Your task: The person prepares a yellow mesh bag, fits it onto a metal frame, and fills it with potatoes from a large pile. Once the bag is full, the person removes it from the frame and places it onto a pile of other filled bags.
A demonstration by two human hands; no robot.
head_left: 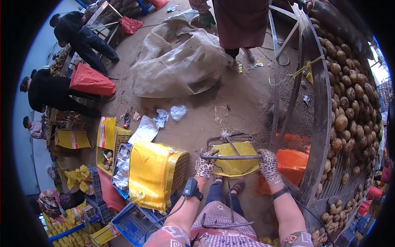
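A yellow mesh bag point(234, 165) hangs on a metal bag stand point(236, 157) in front of my body. My left hand point(205, 166), in a leopard-print glove, is closed at the left end of the stand's dark bar. At the opposite end, my right hand point(269, 165) in a matching glove is closed by the bag's edge; its fingertips are partly hidden. Both hands are level, with the bag between them. Further back, the stand's wire frame point(230, 138) shows behind the bar. A pile of yellow mesh bags point(150, 175) lies to the left of my left hand.
Potatoes point(349, 103) fill a slatted sorting rack on the right, behind a metal post point(323, 94). A large pale sack point(177, 61) lies ahead, beside a standing person point(240, 24). Blue crates point(135, 224) stand at lower left. Other people work along the left.
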